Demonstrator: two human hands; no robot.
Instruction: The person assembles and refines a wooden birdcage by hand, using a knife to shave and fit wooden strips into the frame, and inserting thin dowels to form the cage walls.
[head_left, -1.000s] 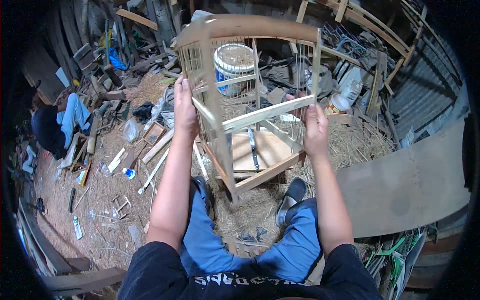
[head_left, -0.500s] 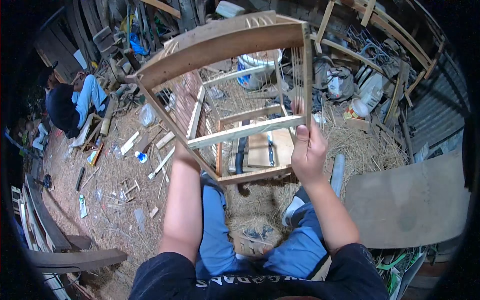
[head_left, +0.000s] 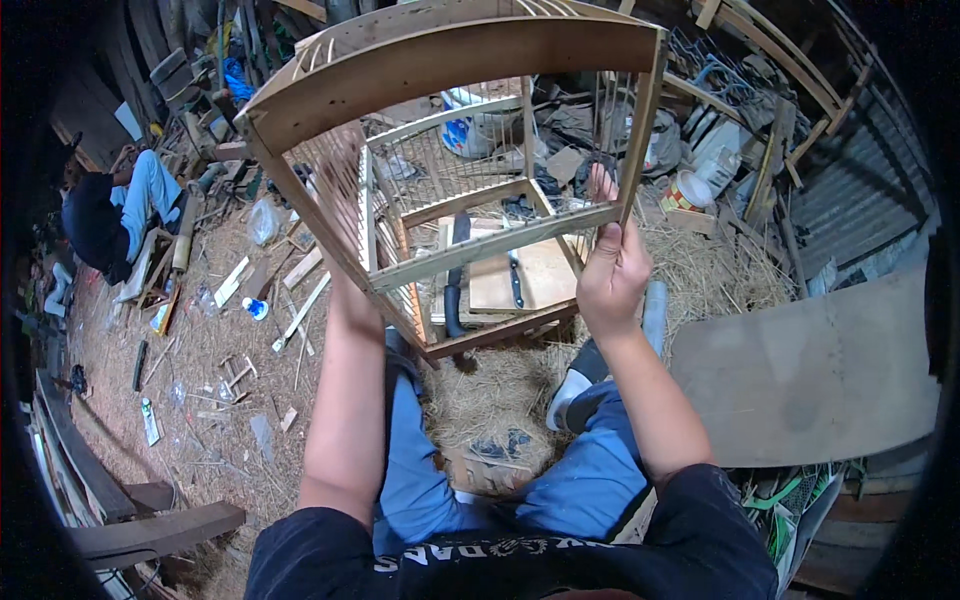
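My right hand point(head_left: 612, 270) is closed around the right side of a wooden cage frame point(head_left: 450, 55) with thin bars, fingertips showing behind it. My left hand point(head_left: 343, 205) grips the cage's left side, partly screened by bars. The frame is raised and tilted, its wide curved rail at the top. Through it, below, show a pale board point(head_left: 540, 285) with a small knife point(head_left: 515, 280) on it, and a long dark tool point(head_left: 453, 300) beside that.
A person point(head_left: 110, 210) in dark top sits at left among wood scraps point(head_left: 230, 285). A white bucket point(head_left: 465, 130) stands behind the cage, a tub point(head_left: 688, 190) right of it. A large flat sheet point(head_left: 800, 370) lies at right; timber point(head_left: 150, 540) at lower left.
The cage has swung round and tipped, bringing its wide curved rail across the top. My left hand has moved behind the bars; my right hand keeps its hold.
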